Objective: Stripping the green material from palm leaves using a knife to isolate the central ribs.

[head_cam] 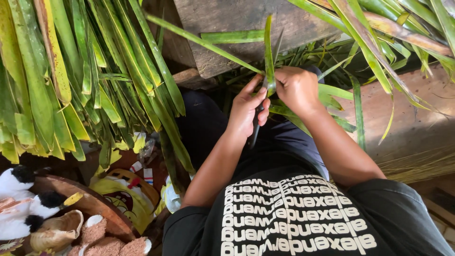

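Head view, read left to right. A bundle of long green and yellowing leaves (80,80) hangs at 10 o'clock from the hands, well apart from them, with its tips pointing down toward 6 o'clock.

Left hand (246,111): the fingers are curled closed around a dark, slender tool (254,132). The tool's lower end points toward 7 o'clock, over the lap. Its upper end is hidden between the hands, so its kind cannot be told. The fingertips of this hand also touch the leaf strip.

Leaf strip (269,52): a narrow green blade held between the two hands. Its long axis runs from 6 o'clock to 12 o'clock, nearly upright in the picture. The free end rises past the hands toward the wooden plank (237,23) at 12 o'clock. The held part lies in the gap between the hands, just beside the left thumb.

Right hand (297,90): closed in a fist-like pinch on the strip, at 3 o'clock from the strip and touching it. Both hands are equally near the strip.

More loose green leaves (379,28) spread at 1 to 2 o'clock from the right hand.
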